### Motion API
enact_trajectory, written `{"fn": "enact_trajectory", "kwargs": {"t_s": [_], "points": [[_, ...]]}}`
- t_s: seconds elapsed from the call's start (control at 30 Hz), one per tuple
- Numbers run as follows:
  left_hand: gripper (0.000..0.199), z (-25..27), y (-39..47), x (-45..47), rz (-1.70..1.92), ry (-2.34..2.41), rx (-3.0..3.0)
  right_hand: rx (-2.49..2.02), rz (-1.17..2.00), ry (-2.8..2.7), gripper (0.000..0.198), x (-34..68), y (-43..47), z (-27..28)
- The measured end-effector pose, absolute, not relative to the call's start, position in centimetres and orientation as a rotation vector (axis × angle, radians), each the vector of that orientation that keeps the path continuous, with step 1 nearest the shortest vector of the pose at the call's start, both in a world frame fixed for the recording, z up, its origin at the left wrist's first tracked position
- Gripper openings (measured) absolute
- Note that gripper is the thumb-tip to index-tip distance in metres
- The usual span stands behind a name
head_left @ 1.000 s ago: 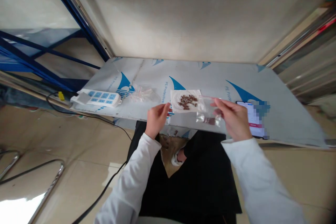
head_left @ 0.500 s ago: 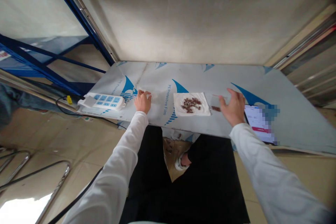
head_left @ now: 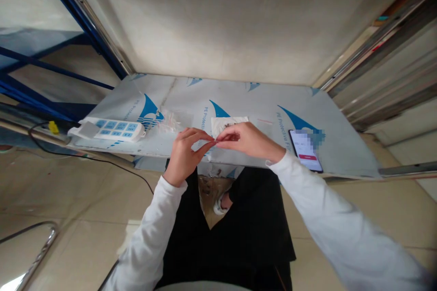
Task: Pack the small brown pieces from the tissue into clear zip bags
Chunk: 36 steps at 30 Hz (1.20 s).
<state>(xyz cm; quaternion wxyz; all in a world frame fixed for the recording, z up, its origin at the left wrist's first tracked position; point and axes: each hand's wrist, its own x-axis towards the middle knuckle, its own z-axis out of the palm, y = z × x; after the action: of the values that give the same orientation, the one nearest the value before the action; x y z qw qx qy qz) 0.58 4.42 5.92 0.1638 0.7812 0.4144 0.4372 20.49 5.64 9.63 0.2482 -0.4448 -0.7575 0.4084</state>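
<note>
My left hand (head_left: 186, 154) and my right hand (head_left: 237, 138) meet at the fingertips above the table's front part. Thumb and forefinger of each are pinched together; whatever they hold is too small or see-through to make out. Behind my right hand lies a white paper napkin (head_left: 218, 121), and the hand covers most of it and the small brown pieces (head_left: 228, 124) on it. A loose heap of clear plastic bags (head_left: 170, 121) lies beyond my left hand. Past my right wrist is a small clear bag with a red line (head_left: 264, 121).
A white power strip with blue sockets (head_left: 112, 129) sits at the table's left end, its black cable (head_left: 95, 158) hanging over the edge. A phone (head_left: 305, 151) lies on the right. The film-covered table (head_left: 232, 93) backs onto a pale panel (head_left: 221, 27).
My hands have come together from wide apart: the left moved right, the right moved left from beside the brown pieces. Both are now pinched. The view has shifted right.
</note>
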Motion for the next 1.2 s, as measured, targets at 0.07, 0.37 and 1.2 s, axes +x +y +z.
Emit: {"fn": "enact_trajectory", "kwargs": {"t_s": [0.07, 0.37, 1.2], "points": [[0.01, 6.2, 3.9, 0.6, 1.236, 1.111, 2.191, -1.175, 1.29, -1.957, 0.022, 20.9, 5.0, 9.6], [0.078, 6.7, 0.5, 0.8, 0.973, 1.079, 2.174, -1.316, 1.415, -1.457, 0.021, 20.4, 0.2, 8.9], [0.061, 4.4, -1.5, 3.0, 0.937, 0.899, 2.052, -1.172, 1.63, -0.981, 0.027, 20.9, -4.4, 6.9]]}}
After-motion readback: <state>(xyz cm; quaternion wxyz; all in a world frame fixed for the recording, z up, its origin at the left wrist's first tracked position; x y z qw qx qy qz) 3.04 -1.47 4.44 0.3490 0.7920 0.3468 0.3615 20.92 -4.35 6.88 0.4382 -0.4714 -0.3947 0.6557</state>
